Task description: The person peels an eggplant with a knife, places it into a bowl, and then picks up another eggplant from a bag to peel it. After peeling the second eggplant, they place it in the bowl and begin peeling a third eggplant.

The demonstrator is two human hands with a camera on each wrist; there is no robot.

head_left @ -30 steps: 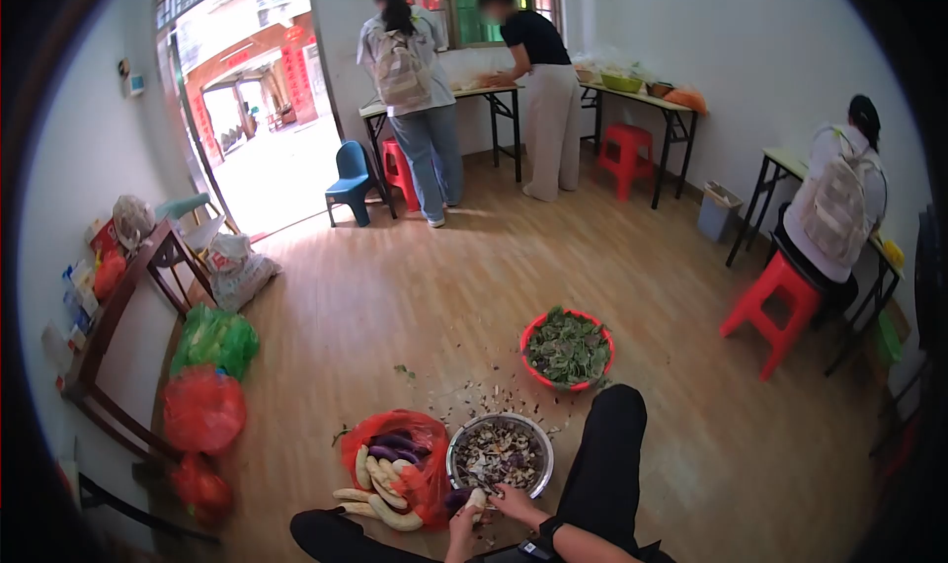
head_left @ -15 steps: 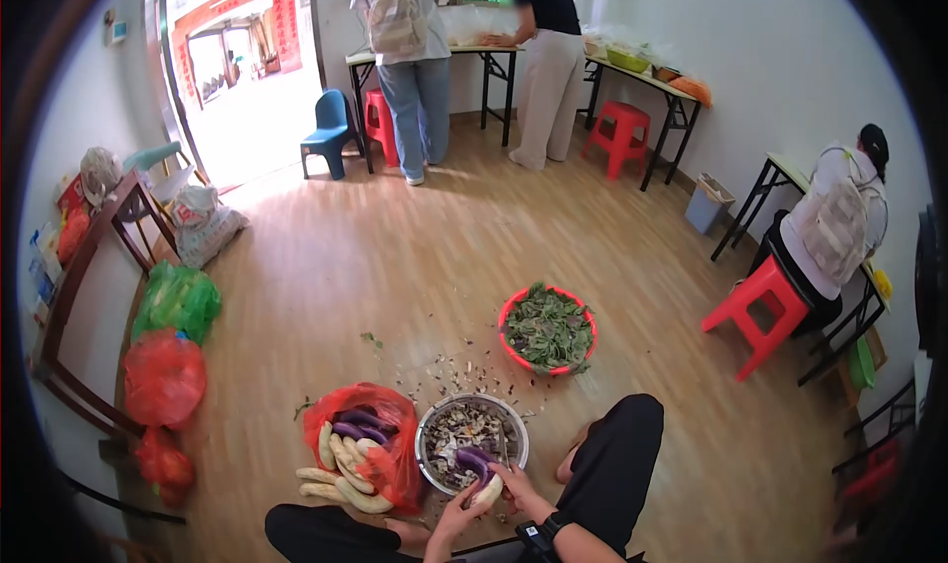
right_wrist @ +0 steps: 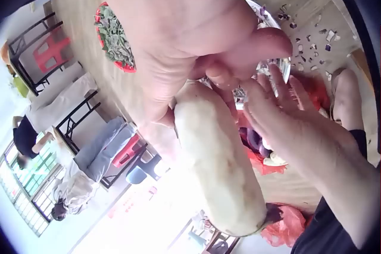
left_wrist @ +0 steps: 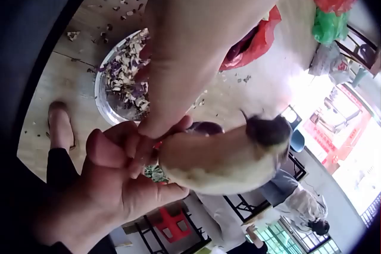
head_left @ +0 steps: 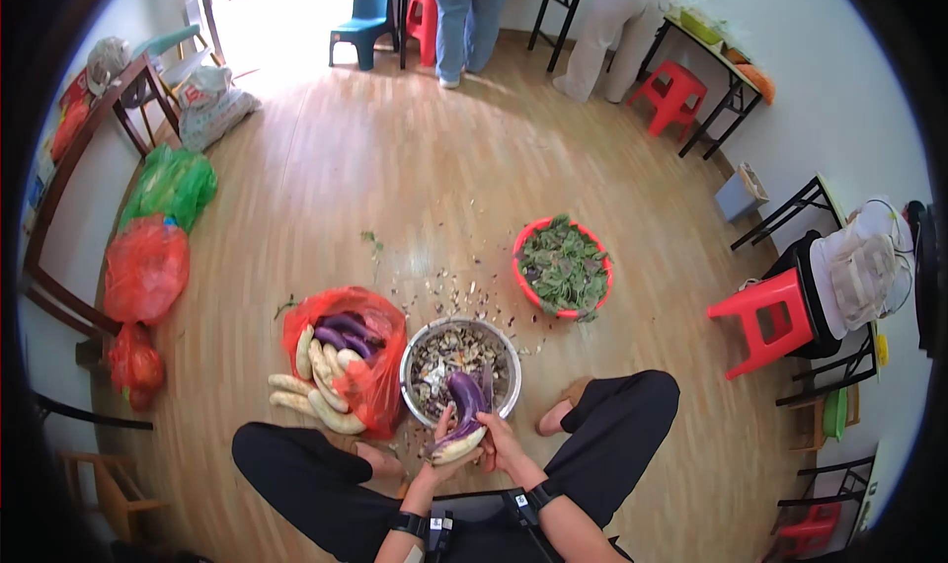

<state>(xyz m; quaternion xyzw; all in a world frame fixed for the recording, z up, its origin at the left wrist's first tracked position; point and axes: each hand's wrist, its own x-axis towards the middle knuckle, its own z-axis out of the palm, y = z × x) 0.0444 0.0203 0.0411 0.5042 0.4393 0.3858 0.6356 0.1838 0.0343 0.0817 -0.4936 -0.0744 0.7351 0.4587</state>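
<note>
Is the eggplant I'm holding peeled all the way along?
No, the eggplant is pale at its near end, but its far part, over the metal bowl, is purple.

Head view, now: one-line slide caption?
Right hand grips a partly peeled eggplant by a metal bowl of peelings, beside a red bag with more eggplants.

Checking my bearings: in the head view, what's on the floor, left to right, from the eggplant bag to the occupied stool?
Red eggplant bag, metal bowl of peelings, red basin of leaves, empty red stool, occupied red stool.
</note>
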